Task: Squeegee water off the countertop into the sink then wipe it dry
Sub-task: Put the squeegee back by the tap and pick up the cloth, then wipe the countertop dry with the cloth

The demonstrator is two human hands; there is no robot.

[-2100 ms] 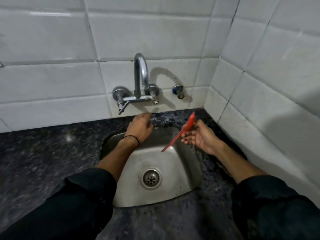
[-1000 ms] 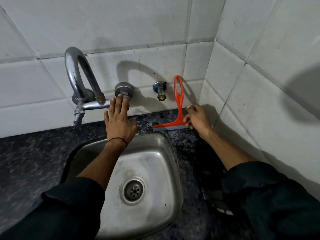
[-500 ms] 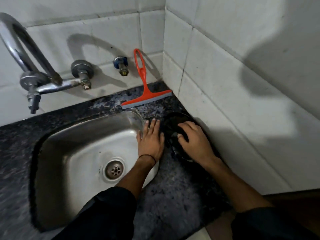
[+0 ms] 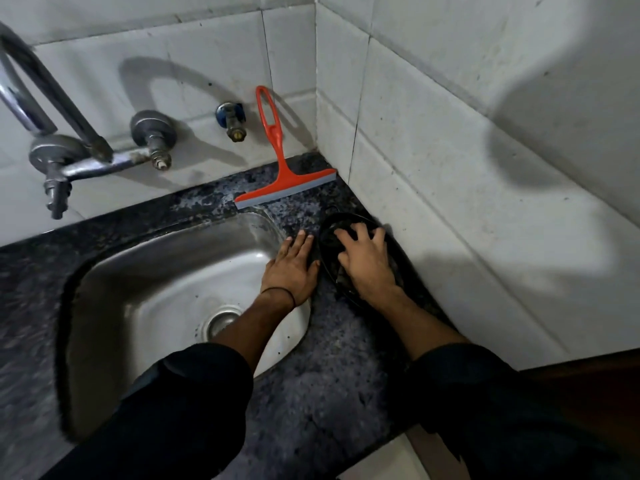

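Observation:
The orange squeegee (image 4: 280, 168) stands untouched at the back corner, its handle leaning on the tiled wall and its grey blade on the dark speckled countertop (image 4: 329, 386). My left hand (image 4: 292, 268) lies flat, fingers together, on the counter at the right rim of the steel sink (image 4: 166, 244). My right hand (image 4: 367, 265) reaches into a black oval dish (image 4: 327, 237) beside the right wall, its bent fingers spread over something dark inside. What lies under the fingers is too dark to make out.
A chrome tap (image 4: 69, 157) juts from the back wall over the sink's left side, with a small blue-capped valve (image 4: 232, 123) beside the squeegee handle. The tiled side wall (image 4: 450, 202) bounds the counter on the right. The counter's front edge runs under my sleeves.
My right hand set the squeegee against the back wall and dropped into the black dish. My left hand moved from the back rim to the sink's right rim. The view swung right.

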